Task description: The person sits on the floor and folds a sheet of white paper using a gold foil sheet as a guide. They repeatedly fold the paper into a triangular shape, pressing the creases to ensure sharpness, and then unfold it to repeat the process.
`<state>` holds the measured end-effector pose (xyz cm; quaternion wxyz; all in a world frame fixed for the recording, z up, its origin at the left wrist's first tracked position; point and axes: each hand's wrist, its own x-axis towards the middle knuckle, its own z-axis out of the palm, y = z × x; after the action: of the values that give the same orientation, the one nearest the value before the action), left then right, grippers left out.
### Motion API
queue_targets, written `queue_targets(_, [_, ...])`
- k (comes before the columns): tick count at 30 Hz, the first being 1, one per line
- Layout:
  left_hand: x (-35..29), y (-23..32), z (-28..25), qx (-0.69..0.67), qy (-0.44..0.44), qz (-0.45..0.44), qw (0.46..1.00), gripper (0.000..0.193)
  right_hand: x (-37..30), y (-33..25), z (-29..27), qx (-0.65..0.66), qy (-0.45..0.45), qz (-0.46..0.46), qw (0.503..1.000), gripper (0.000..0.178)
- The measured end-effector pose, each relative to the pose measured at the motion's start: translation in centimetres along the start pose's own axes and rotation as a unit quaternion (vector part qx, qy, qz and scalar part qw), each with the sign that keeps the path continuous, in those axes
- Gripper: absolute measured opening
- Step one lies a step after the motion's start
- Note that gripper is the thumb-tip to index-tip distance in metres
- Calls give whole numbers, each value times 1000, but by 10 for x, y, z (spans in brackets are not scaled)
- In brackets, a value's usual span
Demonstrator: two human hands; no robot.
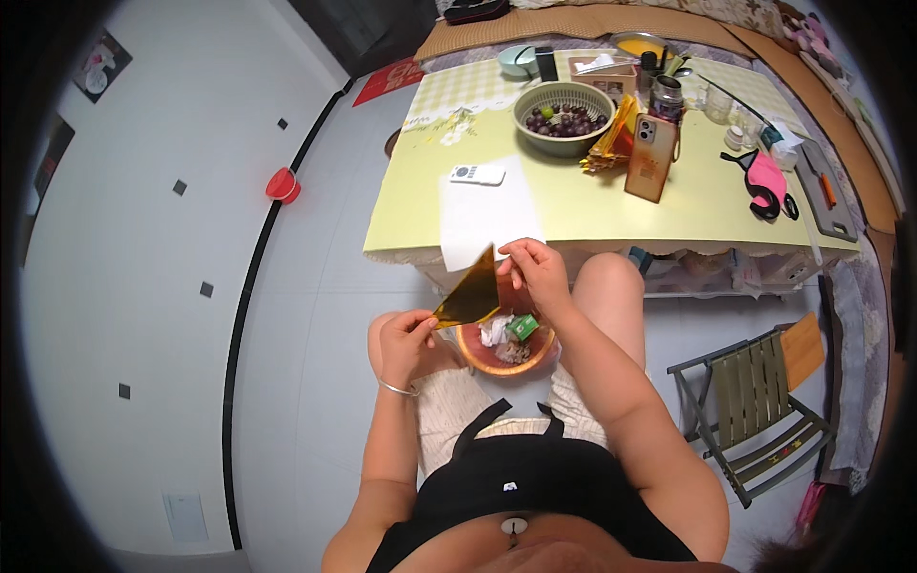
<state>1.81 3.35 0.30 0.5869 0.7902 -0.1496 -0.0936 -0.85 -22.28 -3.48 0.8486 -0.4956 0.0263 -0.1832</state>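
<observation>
A triangular piece of folded gold foil paper (468,294) is held up above my lap, its dark shiny face toward me. My left hand (406,336) pinches its lower left corner between thumb and fingers. At the upper corner, my right hand (537,274) has its fingertips closed at the foil's edge; exactly how they grip is hard to see. Below the foil, between my knees, stands a round reddish-brown bin (503,370) holding crumpled white tissue (496,330), a green packet (522,327) and other scraps. The foil covers part of its far side.
On the table (406,215) ahead lie a white paper sheet (492,215) and a remote (478,174). Further back stand a colander of grapes (564,119), stacked gold foil papers (611,143) and an upright phone (652,158). A folding chair (755,392) stands right; a red bucket (283,186) is left.
</observation>
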Motion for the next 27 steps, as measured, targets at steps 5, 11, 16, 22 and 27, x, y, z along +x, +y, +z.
queue_targets(5, [53,13,17,-127,2,17,992,8,16,-14,-22,79,115,-10,990,25])
queue_targets(11, [127,66,94,-186,-52,30,981,11,26,-19,-49,155,235,-25,959,26])
queue_targets(16, [198,96,178,-214,-67,21,974,14,29,-28,-58,201,281,-46,937,25])
queue_targets(22, [246,117,273,-202,-76,18,976,10,33,-27,-76,228,299,-54,925,25])
queue_targets(27, [259,115,317,-143,-69,25,987,9,35,-27,-83,236,307,-43,921,24])
